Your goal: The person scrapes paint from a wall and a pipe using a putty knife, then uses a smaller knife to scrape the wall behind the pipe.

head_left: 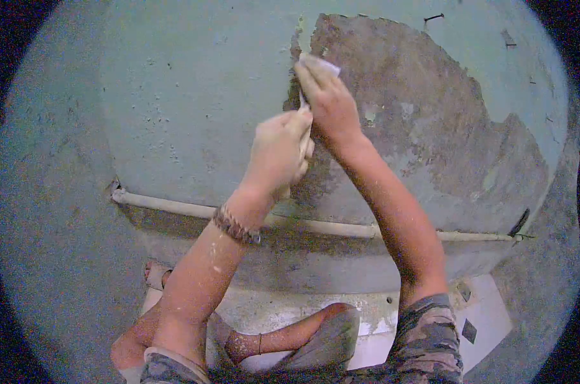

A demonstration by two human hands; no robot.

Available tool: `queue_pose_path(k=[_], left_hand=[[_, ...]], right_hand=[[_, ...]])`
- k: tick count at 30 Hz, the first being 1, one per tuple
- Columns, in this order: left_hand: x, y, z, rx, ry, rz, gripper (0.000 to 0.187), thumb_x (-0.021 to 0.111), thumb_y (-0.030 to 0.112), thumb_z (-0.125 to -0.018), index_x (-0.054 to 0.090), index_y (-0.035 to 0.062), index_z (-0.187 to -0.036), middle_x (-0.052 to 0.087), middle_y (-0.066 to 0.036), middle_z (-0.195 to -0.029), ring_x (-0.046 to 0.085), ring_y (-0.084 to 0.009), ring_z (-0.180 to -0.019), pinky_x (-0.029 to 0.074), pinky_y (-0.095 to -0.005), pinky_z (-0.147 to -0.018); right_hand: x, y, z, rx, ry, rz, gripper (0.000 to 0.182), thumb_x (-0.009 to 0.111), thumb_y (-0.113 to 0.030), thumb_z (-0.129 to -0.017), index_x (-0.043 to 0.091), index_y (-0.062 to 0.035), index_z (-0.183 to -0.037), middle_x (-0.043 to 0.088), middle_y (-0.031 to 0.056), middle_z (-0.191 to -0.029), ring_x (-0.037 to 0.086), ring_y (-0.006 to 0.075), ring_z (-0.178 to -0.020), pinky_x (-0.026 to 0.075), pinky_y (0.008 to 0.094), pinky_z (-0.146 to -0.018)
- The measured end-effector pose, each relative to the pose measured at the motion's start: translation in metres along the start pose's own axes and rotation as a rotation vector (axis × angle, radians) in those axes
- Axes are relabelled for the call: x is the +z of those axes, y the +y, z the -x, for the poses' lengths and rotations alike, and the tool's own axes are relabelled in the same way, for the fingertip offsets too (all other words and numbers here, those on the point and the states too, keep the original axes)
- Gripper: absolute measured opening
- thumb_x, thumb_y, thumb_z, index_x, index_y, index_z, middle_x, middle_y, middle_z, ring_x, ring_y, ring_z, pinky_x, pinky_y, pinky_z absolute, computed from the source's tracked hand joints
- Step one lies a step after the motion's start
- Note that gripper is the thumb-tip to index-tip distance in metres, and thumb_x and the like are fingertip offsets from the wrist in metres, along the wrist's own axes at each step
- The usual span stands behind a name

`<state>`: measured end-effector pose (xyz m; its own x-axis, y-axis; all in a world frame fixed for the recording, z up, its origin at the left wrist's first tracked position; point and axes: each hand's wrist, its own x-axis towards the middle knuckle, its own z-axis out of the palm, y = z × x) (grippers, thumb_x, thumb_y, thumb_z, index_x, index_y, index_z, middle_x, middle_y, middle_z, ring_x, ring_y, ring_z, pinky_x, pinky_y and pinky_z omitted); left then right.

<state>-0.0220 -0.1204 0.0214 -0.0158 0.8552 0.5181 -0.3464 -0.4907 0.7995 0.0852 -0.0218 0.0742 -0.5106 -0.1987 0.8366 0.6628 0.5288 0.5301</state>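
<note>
Wrapped round a thin, pale tool (303, 102), my left hand (278, 152) is closed in front of the wall. Its shape is partly hidden by my fingers. My right hand (331, 105) is just above and to the right, fingers pressed together against a small whitish piece (329, 66) near the tool's upper end. Both hands are by the left edge of a large bare brown patch (424, 109), where the green paint (194, 83) is broken away. A narrow strip of damaged paint runs up behind my fingertips.
A pale pipe (168, 205) runs across the wall below my hands. Nails (434, 17) stick out at the upper right. A dark gap (519, 222) shows near the pipe's right end. Below are my bent legs and light floor tiles (488, 320) with dark diamonds.
</note>
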Motion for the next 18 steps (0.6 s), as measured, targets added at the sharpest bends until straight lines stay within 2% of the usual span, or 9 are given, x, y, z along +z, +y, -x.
queue_pose_path(k=[1,2,3,4,5,10,12,16,18], left_hand=[[-0.005,-0.015,0.004,0.201,-0.011,-0.241,0.027,0.047,0.022,-0.094,0.051,0.0073,-0.073,0.044,0.002,-0.055,0.039,-0.006,-0.038,0.029,-0.0234,-0.032],[-0.008,-0.027,0.007,0.407,-0.02,-0.484,0.027,0.045,0.021,-0.094,0.05,0.0074,-0.072,0.044,0.002,-0.054,0.039,-0.0063,-0.038,0.028,-0.024,-0.032],[0.006,-0.016,0.016,0.003,0.036,-0.108,0.027,0.045,0.02,-0.094,0.048,0.0075,-0.071,0.042,0.002,-0.052,0.038,-0.0068,-0.037,0.028,-0.0251,-0.031],[0.01,-0.008,0.011,0.009,0.031,-0.107,0.027,0.045,0.02,-0.094,0.048,0.0075,-0.071,0.042,0.002,-0.052,0.038,-0.0068,-0.037,0.028,-0.0251,-0.031],[0.012,0.001,0.0,0.026,0.009,-0.13,0.027,0.046,0.021,-0.094,0.047,0.0076,-0.07,0.042,0.002,-0.052,0.037,-0.0067,-0.036,0.027,-0.0247,-0.031],[0.025,0.013,-0.001,-0.021,-0.021,-0.064,0.028,0.045,0.022,-0.095,0.047,0.008,-0.07,0.041,0.001,-0.051,0.035,-0.0067,-0.035,0.027,-0.0234,-0.031],[0.025,0.004,0.001,-0.045,-0.013,0.001,0.029,0.043,0.022,-0.096,0.048,0.0078,-0.071,0.042,0.001,-0.052,0.034,-0.0064,-0.035,0.026,-0.0223,-0.031],[0.029,0.008,-0.003,0.003,0.008,-0.082,0.028,0.044,0.023,-0.095,0.05,0.0071,-0.072,0.044,0.0,-0.053,0.035,-0.0061,-0.036,0.026,-0.0233,-0.031],[0.025,-0.006,0.009,0.054,0.011,-0.16,0.029,0.043,0.023,-0.095,0.05,0.006,-0.073,0.046,0.0,-0.054,0.036,-0.0059,-0.036,0.027,-0.0245,-0.031]], right_hand=[[-0.006,-0.01,0.011,0.04,-0.089,-0.043,0.043,0.049,-0.01,-0.081,0.049,0.0031,-0.121,0.051,0.0217,-0.125,0.05,0.034,-0.115,0.042,0.039,-0.097],[-0.005,-0.009,0.016,0.04,-0.088,-0.039,0.043,0.049,-0.01,-0.081,0.049,0.0031,-0.121,0.051,0.0217,-0.125,0.05,0.034,-0.115,0.042,0.039,-0.097],[-0.001,-0.006,0.02,0.013,-0.058,0.001,0.042,0.048,-0.01,-0.081,0.049,0.0038,-0.121,0.051,0.0216,-0.125,0.05,0.0343,-0.115,0.042,0.0392,-0.097],[0.0,-0.003,0.022,-0.016,-0.029,0.042,0.041,0.048,-0.009,-0.081,0.049,0.0046,-0.12,0.05,0.0216,-0.125,0.05,0.0346,-0.115,0.042,0.0394,-0.097],[0.004,0.009,0.014,0.01,-0.001,0.066,0.05,0.049,-0.011,-0.08,0.045,0.001,-0.128,0.048,0.0165,-0.131,0.048,0.0316,-0.119,0.041,0.0369,-0.099],[-0.013,0.021,0.002,0.085,-0.119,0.031,0.05,0.049,-0.012,-0.08,0.044,0.0018,-0.128,0.048,0.0179,-0.13,0.048,0.0327,-0.118,0.041,0.0371,-0.098],[-0.009,0.021,0.01,-0.024,-0.069,0.089,0.048,0.05,-0.012,-0.08,0.046,0.0014,-0.126,0.048,0.0177,-0.13,0.049,0.0332,-0.117,0.042,0.0371,-0.097],[-0.015,0.026,0.0,0.036,-0.048,0.036,0.046,0.05,-0.012,-0.08,0.048,0.0012,-0.124,0.048,0.018,-0.13,0.05,0.0332,-0.116,0.043,0.037,-0.097],[-0.025,0.014,0.012,0.036,-0.19,-0.059,0.047,0.05,-0.012,-0.08,0.048,0.0014,-0.125,0.048,0.0187,-0.13,0.05,0.0339,-0.115,0.043,0.0375,-0.097]])
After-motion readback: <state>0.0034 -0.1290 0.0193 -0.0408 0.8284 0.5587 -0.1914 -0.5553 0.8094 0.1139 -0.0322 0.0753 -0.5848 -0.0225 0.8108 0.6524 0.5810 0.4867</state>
